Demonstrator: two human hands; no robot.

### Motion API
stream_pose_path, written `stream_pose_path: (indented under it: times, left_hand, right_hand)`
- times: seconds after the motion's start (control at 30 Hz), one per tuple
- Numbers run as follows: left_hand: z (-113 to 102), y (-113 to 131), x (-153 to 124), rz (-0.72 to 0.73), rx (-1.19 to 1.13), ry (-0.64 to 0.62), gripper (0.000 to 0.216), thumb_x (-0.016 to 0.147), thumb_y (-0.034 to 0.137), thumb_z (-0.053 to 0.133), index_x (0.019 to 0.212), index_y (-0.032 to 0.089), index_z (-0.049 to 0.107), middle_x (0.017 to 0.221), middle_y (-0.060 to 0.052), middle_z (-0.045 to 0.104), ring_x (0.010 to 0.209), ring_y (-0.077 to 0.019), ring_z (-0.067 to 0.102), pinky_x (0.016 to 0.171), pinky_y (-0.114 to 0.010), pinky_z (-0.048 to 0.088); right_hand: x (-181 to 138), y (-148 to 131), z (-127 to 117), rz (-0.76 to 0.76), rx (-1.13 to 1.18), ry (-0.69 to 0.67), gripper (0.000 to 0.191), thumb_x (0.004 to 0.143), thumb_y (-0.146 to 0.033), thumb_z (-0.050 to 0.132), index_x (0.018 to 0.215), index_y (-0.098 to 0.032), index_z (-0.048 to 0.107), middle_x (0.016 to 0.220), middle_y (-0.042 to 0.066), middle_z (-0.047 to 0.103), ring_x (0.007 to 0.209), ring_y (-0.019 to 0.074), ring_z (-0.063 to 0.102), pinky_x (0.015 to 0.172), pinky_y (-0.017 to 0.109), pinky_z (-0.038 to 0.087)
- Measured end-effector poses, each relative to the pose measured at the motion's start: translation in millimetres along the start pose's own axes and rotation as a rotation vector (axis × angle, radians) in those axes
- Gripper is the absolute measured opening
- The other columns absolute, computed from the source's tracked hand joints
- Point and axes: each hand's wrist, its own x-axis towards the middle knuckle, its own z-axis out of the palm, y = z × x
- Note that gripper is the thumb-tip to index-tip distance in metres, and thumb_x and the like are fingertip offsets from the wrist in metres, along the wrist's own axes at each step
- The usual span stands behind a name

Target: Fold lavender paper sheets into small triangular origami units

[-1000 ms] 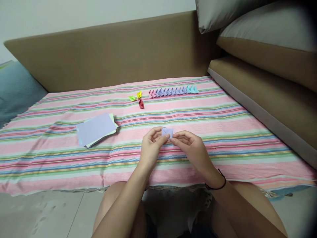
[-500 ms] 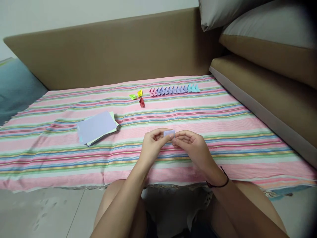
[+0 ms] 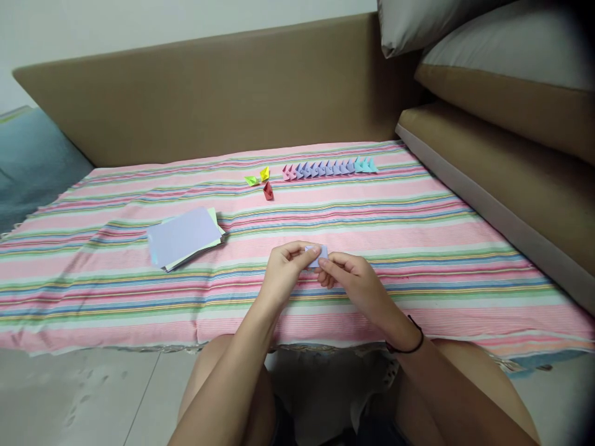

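A small folded piece of lilac paper (image 3: 321, 254) is held between my two hands above the striped cloth. My left hand (image 3: 289, 263) pinches its left side, thumb on top. At its lower right edge, my right hand (image 3: 346, 272) grips it between thumb and fingers, the other fingers curled beneath. Behind the hands lies a row of interlocked folded paper pieces (image 3: 320, 169) in pink, lilac and light blue. Left of that row sit a yellow folded piece (image 3: 264, 174), a green one (image 3: 251, 181) and a red one (image 3: 268, 191).
A loose stack of paper sheets (image 3: 183, 236), lilac on top, lies to the left on the striped cloth (image 3: 251, 241). A brown backrest (image 3: 223, 93) rises at the back. Stacked cushions (image 3: 502, 167) stand on the right, and a blue cushion (image 3: 37, 161) at far left.
My right hand has shifted slightly left and down, its thumb now on the paper's lower edge. The lilac paper has tilted and shows more of its surface. The view has moved slightly.
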Motion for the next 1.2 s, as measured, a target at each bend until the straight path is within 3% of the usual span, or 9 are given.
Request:
stream_pose_path:
  times: [0.23,0.4,0.53,0.67,0.8,1.2]
  left_hand:
    - [-4.2,1.4,1.5,-0.109,-0.108,-0.062,0.021,0.063,0.033,0.075,0.071,0.014,0.069,0.069,-0.001,0.062,0.061,-0.0105,0.05,0.06,-0.025,0.039]
    - [-7.3,5.5,2.1,-0.012,0.072,-0.08,0.021,0.064,0.031,0.076,0.075,0.014,0.072,0.062,0.0,0.061,0.057,-0.0091,0.049,0.057,-0.023,0.038]
    - [-11.0,7.6,2.4,-0.074,0.044,-0.1,0.02,0.063,0.031,0.076,0.072,0.014,0.071,0.059,0.0,0.061,0.054,-0.0084,0.049,0.055,-0.022,0.039]
    - [-12.6,9.1,1.8,-0.131,0.102,-0.223,0.025,0.067,0.035,0.074,0.08,0.014,0.071,0.068,-0.002,0.065,0.063,-0.0112,0.056,0.06,-0.023,0.042]
    - [-10.4,7.3,1.3,-0.04,0.279,-0.301,0.024,0.068,0.034,0.074,0.073,0.012,0.068,0.058,-0.002,0.063,0.053,-0.0096,0.051,0.049,-0.021,0.037]
    - [-9.0,1.6,3.7,-0.024,0.224,-0.071,0.024,0.063,0.034,0.076,0.066,0.012,0.07,0.055,-0.003,0.063,0.049,-0.0111,0.054,0.049,-0.023,0.045]
  right_hand:
    - [-1.4,-4.1,-2.6,-0.046,-0.068,-0.023,0.032,0.086,-0.037,0.054,0.062,-0.016,0.058,0.059,-0.001,0.056,0.056,0.0104,0.05,0.056,0.025,0.039]
    - [-2.1,-5.1,-6.1,-0.053,-0.194,-0.036,0.035,0.087,-0.036,0.052,0.057,-0.018,0.053,0.055,-0.002,0.051,0.056,0.0109,0.047,0.057,0.026,0.038]
    - [-1.4,-6.6,-8.7,-0.048,-0.18,-0.069,0.035,0.087,-0.035,0.052,0.057,-0.018,0.052,0.056,-0.002,0.052,0.056,0.011,0.047,0.057,0.025,0.038]
    - [-1.1,-5.0,-14.7,-0.012,-0.228,-0.141,0.031,0.087,-0.036,0.052,0.063,-0.017,0.058,0.057,-0.002,0.051,0.056,0.0111,0.047,0.055,0.025,0.037]
    - [-1.2,-3.8,-19.5,0.038,-0.307,-0.254,0.032,0.087,-0.039,0.051,0.066,-0.016,0.06,0.055,-0.002,0.049,0.052,0.0101,0.044,0.05,0.024,0.033]
    - [3.7,0.3,-21.4,0.031,-0.269,-0.17,0.032,0.084,-0.04,0.054,0.065,-0.016,0.064,0.056,0.0,0.053,0.055,0.0117,0.048,0.051,0.024,0.037]
